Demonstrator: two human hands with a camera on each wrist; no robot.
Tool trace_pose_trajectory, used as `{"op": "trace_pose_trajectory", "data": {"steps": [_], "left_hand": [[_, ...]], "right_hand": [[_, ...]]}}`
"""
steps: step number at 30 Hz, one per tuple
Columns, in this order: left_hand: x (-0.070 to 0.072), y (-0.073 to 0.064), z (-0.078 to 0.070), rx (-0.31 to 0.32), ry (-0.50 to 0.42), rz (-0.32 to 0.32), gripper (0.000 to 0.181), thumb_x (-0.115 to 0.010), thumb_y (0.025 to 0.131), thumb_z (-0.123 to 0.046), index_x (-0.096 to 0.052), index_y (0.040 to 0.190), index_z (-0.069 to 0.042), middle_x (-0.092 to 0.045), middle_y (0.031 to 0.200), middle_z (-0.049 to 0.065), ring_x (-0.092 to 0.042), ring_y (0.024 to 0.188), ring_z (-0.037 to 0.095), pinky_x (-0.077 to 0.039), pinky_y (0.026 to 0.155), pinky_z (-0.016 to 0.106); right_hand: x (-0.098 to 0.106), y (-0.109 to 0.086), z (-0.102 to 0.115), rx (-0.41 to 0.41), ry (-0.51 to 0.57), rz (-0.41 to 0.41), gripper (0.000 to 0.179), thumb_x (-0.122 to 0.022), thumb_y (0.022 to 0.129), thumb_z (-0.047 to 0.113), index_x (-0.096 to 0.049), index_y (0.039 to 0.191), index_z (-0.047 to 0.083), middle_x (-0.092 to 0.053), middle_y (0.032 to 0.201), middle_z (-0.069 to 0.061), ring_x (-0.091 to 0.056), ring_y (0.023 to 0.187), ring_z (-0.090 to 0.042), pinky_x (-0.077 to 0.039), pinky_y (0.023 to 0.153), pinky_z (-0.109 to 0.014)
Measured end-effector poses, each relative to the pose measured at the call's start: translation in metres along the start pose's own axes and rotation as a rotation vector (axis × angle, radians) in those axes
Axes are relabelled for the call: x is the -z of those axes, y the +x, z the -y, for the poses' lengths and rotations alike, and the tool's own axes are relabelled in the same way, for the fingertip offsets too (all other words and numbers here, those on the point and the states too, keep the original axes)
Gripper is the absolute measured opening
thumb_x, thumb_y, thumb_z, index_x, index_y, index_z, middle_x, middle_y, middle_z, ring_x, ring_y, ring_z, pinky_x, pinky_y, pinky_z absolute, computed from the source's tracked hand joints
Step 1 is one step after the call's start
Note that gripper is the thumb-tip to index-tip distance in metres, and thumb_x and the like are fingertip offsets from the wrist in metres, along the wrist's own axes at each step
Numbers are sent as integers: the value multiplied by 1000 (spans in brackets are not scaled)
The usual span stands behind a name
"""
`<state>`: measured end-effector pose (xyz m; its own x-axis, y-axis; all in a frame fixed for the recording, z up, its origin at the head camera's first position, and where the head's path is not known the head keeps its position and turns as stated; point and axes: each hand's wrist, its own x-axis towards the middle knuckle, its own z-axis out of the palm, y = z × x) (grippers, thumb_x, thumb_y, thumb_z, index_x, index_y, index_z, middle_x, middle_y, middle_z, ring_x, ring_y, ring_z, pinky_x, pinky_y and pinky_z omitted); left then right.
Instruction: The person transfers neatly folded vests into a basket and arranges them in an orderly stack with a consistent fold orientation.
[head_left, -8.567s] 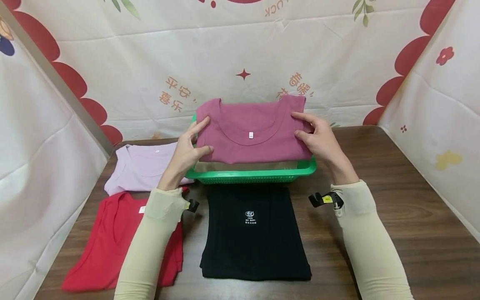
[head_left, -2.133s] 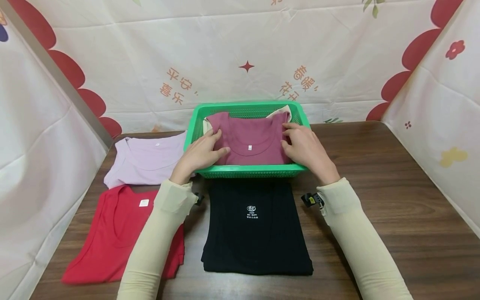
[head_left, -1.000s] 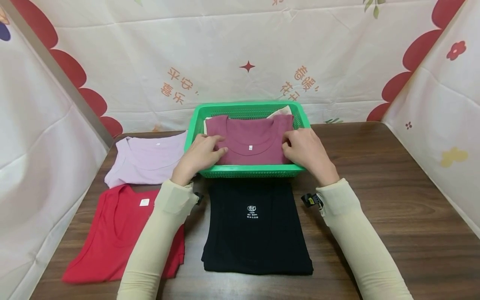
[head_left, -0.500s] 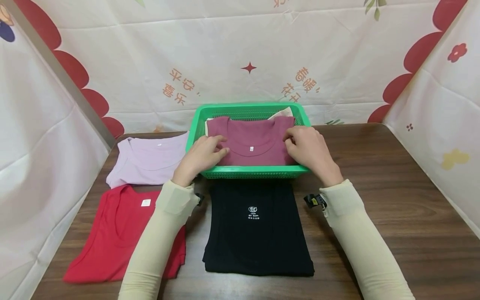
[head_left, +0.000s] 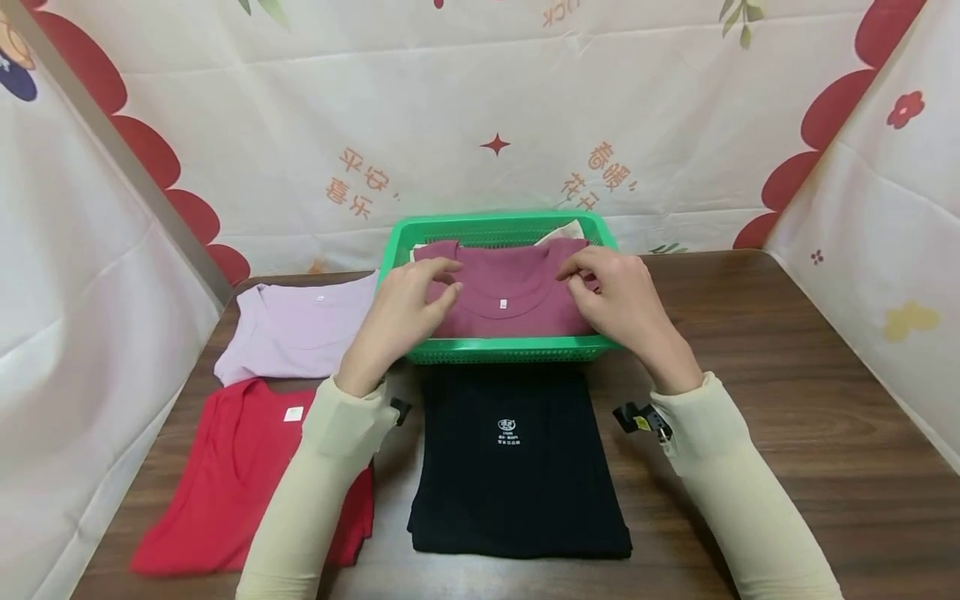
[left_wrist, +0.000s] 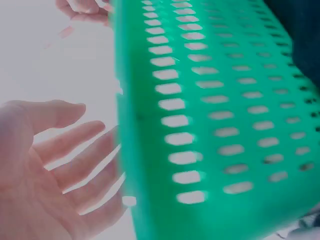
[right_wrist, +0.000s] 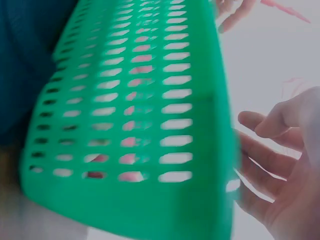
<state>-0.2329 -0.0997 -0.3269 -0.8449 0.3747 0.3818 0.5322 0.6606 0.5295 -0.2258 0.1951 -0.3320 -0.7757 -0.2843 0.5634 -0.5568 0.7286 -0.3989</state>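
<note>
A folded pink tank top point(head_left: 504, 283) lies inside the green plastic basket point(head_left: 517, 343), its neckline and small white label facing up. My left hand point(head_left: 405, 308) hovers at the basket's left side, thumb and fingers apart with nothing between them. Over the right side is my right hand point(head_left: 626, 296), its fingers loosely bent and holding nothing. In the left wrist view the palm and spread fingers of that hand point(left_wrist: 65, 170) show beside the perforated basket wall point(left_wrist: 210, 115). A pale cream garment point(head_left: 564, 234) peeks out behind the pink top; most of it is hidden.
Directly before the basket lies a folded black garment point(head_left: 517, 492) with white print. To the left are a lavender tank top point(head_left: 300, 321) and a red one point(head_left: 217, 492), partly under my left sleeve. A printed cloth backdrop point(head_left: 450, 100) rises behind the wooden table point(head_left: 810, 400).
Earlier both hands held the pink tank top above the basket, then lowered it in and pressed at its sides. Now both hands have lifted slightly off it. The other garments stayed put.
</note>
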Motion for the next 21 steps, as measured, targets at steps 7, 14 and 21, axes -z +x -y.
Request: {"op": "trace_pose_trajectory", "data": {"steps": [7,14,21], "left_hand": [[8,-23,-20,-80,-122,-45,33,-66,100,-18,-67,132,-8,-71,116,9,-70,104,20,-59,90,39],[14,-61,-36,-63,-256,46,26,-69,99,-19,-71,125,-14,-75,109,-1,-70,91,8,-62,80,32],[11,-92,-31,44,-364,298,21,-69,99,-23,-73,119,-20,-75,100,-7,-72,84,13,-60,77,29]], "right_hand": [[21,-22,18,62,10,39,21,-59,96,2,-78,97,12,-76,99,0,-61,79,-10,-47,67,-27],[39,-63,19,113,18,93,26,-63,92,-5,-77,99,15,-76,102,5,-66,88,-9,-47,71,-13],[46,-88,19,64,98,271,32,-64,91,-8,-75,97,21,-72,95,11,-61,80,-4,-54,68,-18]]}}
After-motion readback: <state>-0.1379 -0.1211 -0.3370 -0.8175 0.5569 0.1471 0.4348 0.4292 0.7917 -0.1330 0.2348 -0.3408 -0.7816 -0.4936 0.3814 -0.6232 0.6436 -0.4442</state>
